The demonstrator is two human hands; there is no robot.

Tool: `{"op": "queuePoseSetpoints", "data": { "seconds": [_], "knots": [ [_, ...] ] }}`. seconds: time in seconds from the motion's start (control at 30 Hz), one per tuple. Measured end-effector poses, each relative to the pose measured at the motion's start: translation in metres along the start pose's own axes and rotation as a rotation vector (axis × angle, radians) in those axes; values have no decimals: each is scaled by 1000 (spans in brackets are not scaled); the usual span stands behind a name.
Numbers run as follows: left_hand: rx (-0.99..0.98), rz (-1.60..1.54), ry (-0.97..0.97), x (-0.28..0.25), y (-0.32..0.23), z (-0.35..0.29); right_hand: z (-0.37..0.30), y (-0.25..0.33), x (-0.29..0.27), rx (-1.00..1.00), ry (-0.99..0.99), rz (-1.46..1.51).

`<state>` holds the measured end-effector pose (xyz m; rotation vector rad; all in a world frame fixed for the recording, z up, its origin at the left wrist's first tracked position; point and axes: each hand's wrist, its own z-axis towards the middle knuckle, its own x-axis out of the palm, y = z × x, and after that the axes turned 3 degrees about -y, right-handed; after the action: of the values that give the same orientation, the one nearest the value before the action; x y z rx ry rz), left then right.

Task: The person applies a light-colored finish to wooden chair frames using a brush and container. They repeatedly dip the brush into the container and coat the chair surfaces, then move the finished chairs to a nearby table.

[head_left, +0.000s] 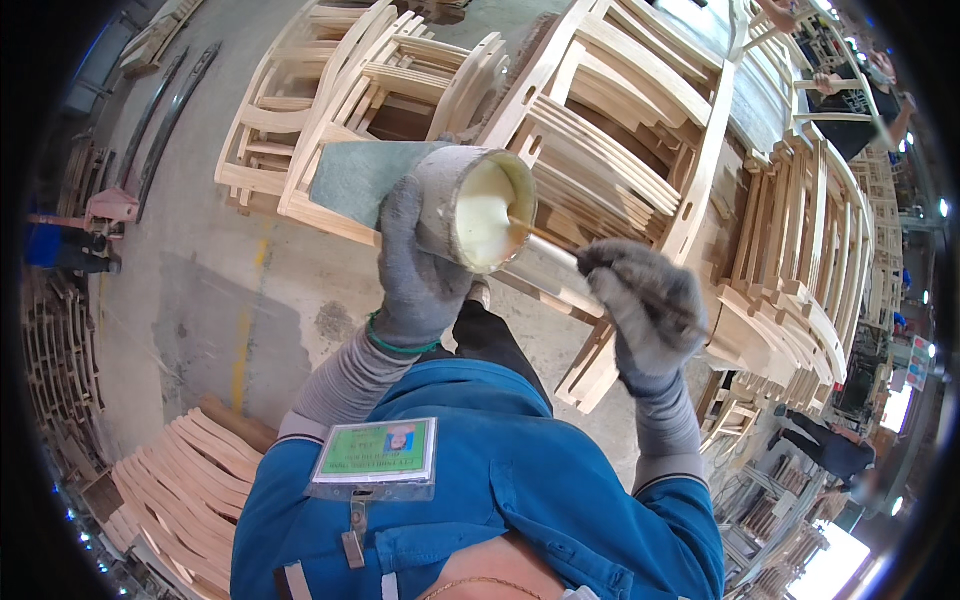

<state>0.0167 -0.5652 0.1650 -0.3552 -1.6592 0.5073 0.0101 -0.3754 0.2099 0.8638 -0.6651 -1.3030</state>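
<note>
My left hand (418,275), in a grey work glove, is closed around a stained, light-coloured round pot (435,195). The pot is tilted so its mouth faces me, and a pale creamy liquid (484,215) shows inside. In my right hand (648,305), also gloved, I grip a thin brown stick (545,237). Its far end reaches over the pot's rim into the liquid, so its tip is hidden. Just behind the pot lies a flat grey-green panel (365,178), on wooden frame parts.
Stacked wooden chair frames (640,110) stand ahead, with more curved frames (800,230) to the right. Curved wooden slats (185,490) are piled at lower left. A pallet jack (112,206) sits far left. One person (830,445) stands at right, others farther off.
</note>
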Motion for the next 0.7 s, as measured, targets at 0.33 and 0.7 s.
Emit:
{"op": "queuePoseSetpoints", "data": {
  "seconds": [0.33, 0.7],
  "knots": [
    [92, -156, 116, 2, -2, 2, -43, 36, 10, 6, -41, 258],
    [3, 61, 86, 5, 10, 12, -46, 27, 14, 287, -287, 170]
  ]
}}
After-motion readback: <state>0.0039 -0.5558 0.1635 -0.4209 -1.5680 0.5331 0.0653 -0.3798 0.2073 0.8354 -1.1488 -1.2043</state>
